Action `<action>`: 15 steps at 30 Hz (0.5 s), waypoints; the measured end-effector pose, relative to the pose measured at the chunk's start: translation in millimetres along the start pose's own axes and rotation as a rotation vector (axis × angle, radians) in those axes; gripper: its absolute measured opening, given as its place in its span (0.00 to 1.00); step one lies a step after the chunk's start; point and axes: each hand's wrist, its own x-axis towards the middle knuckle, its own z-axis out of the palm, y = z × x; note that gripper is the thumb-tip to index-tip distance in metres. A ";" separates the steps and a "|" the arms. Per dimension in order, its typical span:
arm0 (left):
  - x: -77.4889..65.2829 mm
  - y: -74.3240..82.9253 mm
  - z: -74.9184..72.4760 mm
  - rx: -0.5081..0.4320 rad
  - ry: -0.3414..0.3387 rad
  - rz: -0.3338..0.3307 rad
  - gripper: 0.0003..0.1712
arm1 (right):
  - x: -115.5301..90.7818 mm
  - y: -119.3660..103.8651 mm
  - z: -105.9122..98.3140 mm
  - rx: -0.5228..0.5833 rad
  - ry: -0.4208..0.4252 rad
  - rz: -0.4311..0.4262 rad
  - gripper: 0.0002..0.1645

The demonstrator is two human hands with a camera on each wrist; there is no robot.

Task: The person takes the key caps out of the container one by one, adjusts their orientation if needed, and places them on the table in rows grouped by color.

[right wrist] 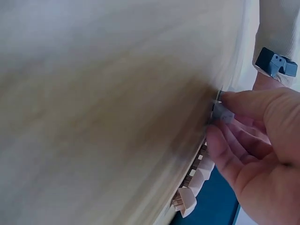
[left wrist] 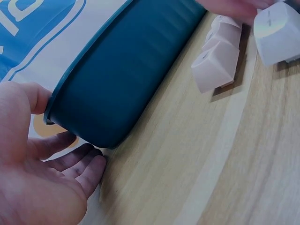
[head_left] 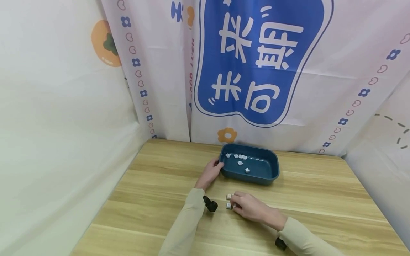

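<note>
My left hand (head_left: 212, 171) grips the left end of a dark blue plastic basin (head_left: 274, 170). In the left wrist view its thumb lies at the rim and the other fingers are against the outer wall. On the wooden table in front of the basin, my right hand (head_left: 251, 206) pinches a small keycap (right wrist: 222, 113) between thumb and fingertip, close to the tabletop. Beside those fingers sit white keycaps (head_left: 229, 206), and a short row of keycaps (left wrist: 216, 65) stands between this hand and the basin, partly hidden by it in the head view.
Several loose white keycaps (head_left: 240, 163) lie inside the basin, mostly toward its left half. Behind the basin hangs a printed curtain (head_left: 169, 121) at the table's back edge. Plain wood tabletop (head_left: 153, 199) spreads to both sides, with white cloth (head_left: 64, 142) along the left.
</note>
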 end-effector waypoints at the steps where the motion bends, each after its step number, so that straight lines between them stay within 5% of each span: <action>1: -0.3 0.0 0.0 -0.001 -0.002 -0.001 0.36 | 0.2 -0.1 -0.5 -0.009 -0.006 -0.003 0.03; 9: -0.5 -0.8 0.2 -0.022 -0.003 0.004 0.35 | 2.0 -0.1 -3.4 -0.056 -0.003 -0.046 0.01; 15: -0.3 -1.3 -0.4 -0.014 0.003 -0.006 0.36 | 3.7 0.4 -0.6 -0.035 0.008 -0.053 0.10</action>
